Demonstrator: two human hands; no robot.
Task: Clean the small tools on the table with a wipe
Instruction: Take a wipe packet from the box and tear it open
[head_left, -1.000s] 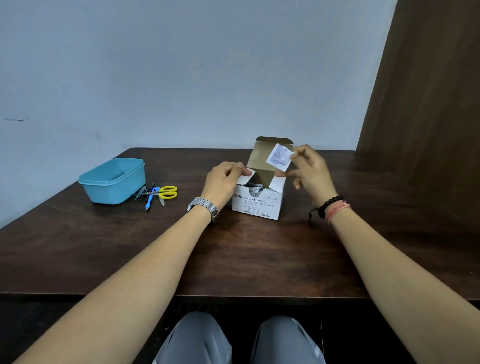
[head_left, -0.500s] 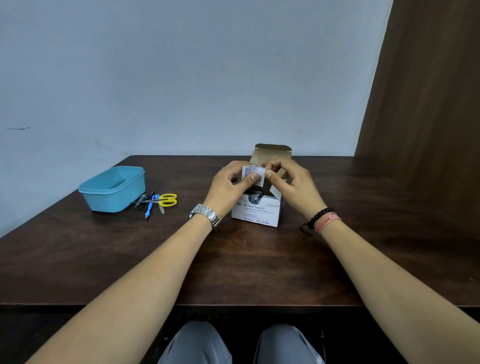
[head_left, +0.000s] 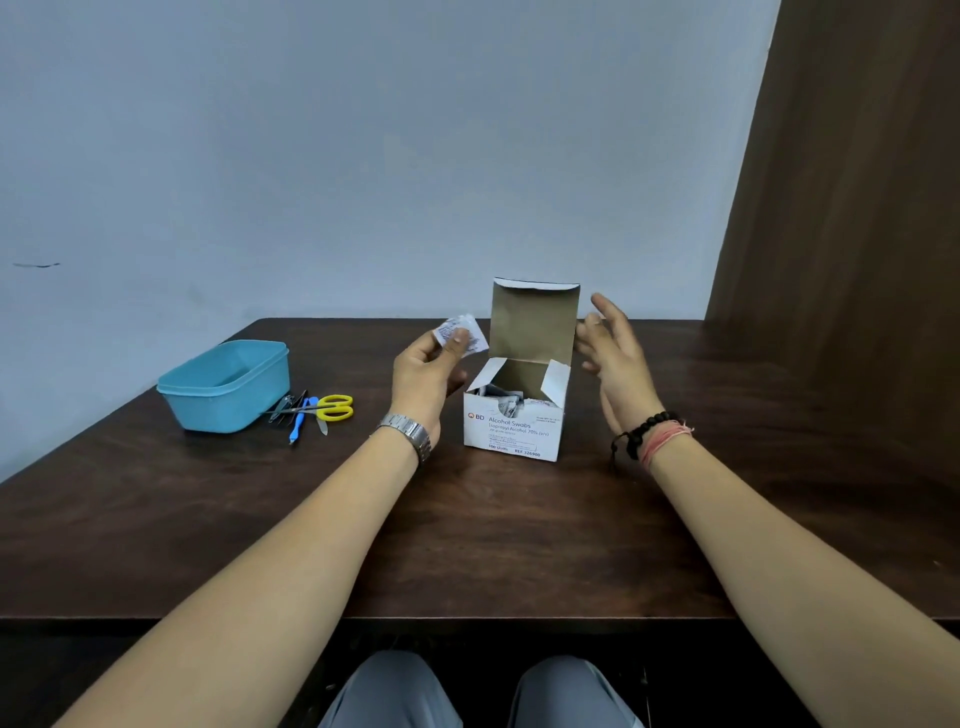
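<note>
Wipe packet (head_left: 462, 335) pinched in raised left hand (head_left: 426, 366); right hand (head_left: 613, 353) empty, fingers spread beside swab box (head_left: 517, 410).

1. White cardboard box of alcohol swabs, lid open (head_left: 511, 431): 1
2. White foil swab sachet (head_left: 464, 336): 1 held
3. Turquoise plastic tub (head_left: 226, 387): 1
4. Yellow-handled scissors (head_left: 332, 408): 1
5. Blue-handled tool (head_left: 297, 423): 1
6. Hands: 2, left hand (head_left: 423, 371) and right hand (head_left: 615, 353)

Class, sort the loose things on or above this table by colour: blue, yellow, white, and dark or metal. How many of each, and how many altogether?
Blue: 2, tub and blue tool
Yellow: 1, scissors
White: 2, box and packet pinched in the left hand
Dark or metal: about 3 small tools, bunched, hard to separate
Total: about 8
</note>
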